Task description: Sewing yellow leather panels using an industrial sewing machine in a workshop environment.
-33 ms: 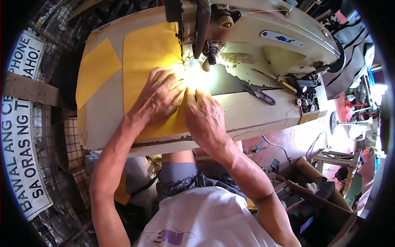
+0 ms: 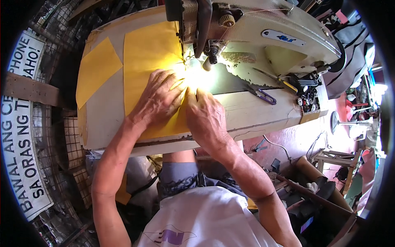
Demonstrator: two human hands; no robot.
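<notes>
Yellow fabric-like sheet (image 2: pixel 152 45) lies on the bed of a sewing machine (image 2: pixel 247 24), its right edge running up beside the needle area. My left hand (image 2: pixel 158 94) rests palm down on it, fingers slightly apart and fingertips pressing near the edge. The sheet puckers beside those fingers. My right hand (image 2: pixel 205 113) is closed at the sheet's near right edge, thumb and fingers pinching it. Both hands are just short of the presser area, where a bright lamp glare hides the needle and fingertips.
A second yellow piece (image 2: pixel 98 70) lies at the left. Thread snips (image 2: pixel 263 96), a yellow-handled tool (image 2: pixel 288 85) and several bobbins (image 2: pixel 308 103) sit right of the needle. A wire mesh wall with a white sign (image 2: pixel 29 123) stands at far left; a rolled brown sheet (image 2: pixel 321 175) is lower right.
</notes>
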